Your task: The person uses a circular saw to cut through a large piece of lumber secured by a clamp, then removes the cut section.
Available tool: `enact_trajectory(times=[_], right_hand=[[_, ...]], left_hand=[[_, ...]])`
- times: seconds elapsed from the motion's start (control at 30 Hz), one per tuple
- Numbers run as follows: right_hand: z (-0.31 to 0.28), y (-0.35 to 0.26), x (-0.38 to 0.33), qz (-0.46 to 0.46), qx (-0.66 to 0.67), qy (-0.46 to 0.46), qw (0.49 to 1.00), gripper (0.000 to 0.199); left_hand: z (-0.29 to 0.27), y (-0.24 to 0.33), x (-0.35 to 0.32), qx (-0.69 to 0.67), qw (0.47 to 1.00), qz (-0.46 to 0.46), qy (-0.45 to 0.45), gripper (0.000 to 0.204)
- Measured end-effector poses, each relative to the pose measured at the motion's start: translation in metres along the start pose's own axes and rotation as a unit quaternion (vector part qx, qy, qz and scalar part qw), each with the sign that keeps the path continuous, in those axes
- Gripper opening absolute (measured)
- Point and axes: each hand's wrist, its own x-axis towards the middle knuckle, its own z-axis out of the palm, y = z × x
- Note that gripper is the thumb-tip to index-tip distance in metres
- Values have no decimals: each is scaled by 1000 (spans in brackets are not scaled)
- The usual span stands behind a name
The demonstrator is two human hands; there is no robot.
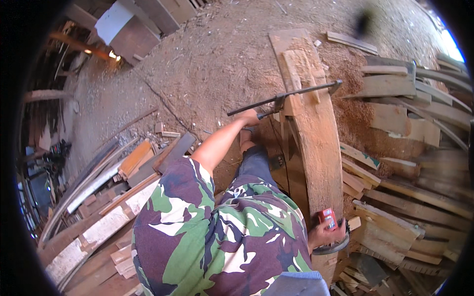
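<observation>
Left hand (249, 117) round clamp handle (266, 115) beside plank (322, 153), right hand (327, 238) seemingly round red tool (326, 218) atop.

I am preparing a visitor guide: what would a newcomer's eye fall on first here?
Probably the long dark clamp reaching across the wooden board, right of centre, its handle in the left hand. Next, the red tool in the right hand, near the board's lower end. Then the camouflage shirt, filling the lower middle.
</observation>
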Motion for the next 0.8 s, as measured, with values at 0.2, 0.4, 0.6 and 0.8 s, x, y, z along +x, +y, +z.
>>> enact_trajectory(times=[0.2, 0.4, 0.6, 0.8], right_hand=[[178, -177, 174, -261, 233, -154, 924, 35], [362, -282, 264, -432, 23, -227, 872, 61], [424, -333, 258, -399, -3, -289, 870, 65], [450, -337, 254, -412, 23, -195, 890, 67]], left_hand=[[7, 3, 5, -25, 999, 12, 32, 45], [-12, 30, -2, -3, 998, -12, -68, 33], [-19, 3, 24, 33, 981, 5, -191, 39], [-38, 9, 3, 8, 991, 29, -131, 29]])
